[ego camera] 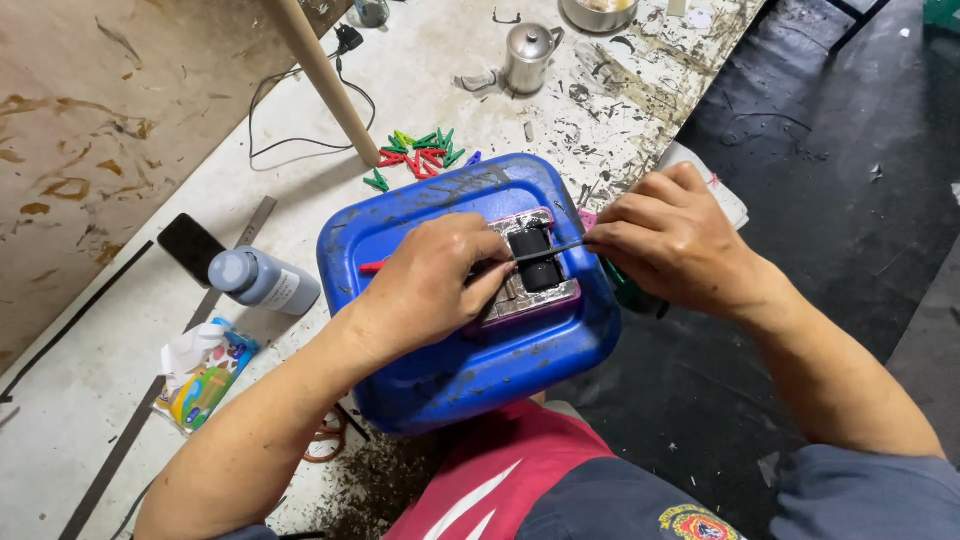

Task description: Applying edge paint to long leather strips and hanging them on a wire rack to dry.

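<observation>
Red and dark-blue clothing (540,480) fills the bottom edge, just below the blue plastic can (465,350), which lies on its side at the edge of the paint-stained worktable (90,400) & serves as a work block. On top of the can, near its middle, sits a small silvery flat object (528,292) w/ two black squares; can't tell exactly what it is.

Left hand (430,285) rests on top of the can, fingers curled & pressing down on the silvery object's left side, covering part of it. Right hand (672,245) hovers just off the can's right edge, fingers pinched narrow on a thin dark strip (550,251) that runs leftward across the silvery object to the left fingertips.

Behind the can: a pile of red & green clips (418,155), touching or nearly touching its far edge, plus a wooden stick (325,75) slanting up. Left of the can: a grey bottle (262,281) lying down, a black phone (190,245) beside it, a colourful packet (205,378) nearer the camera. Well behind the can: a small metal pot (528,55) w/ lid & a black cable (300,110). Right of the can: dark floor (830,180).
</observation>
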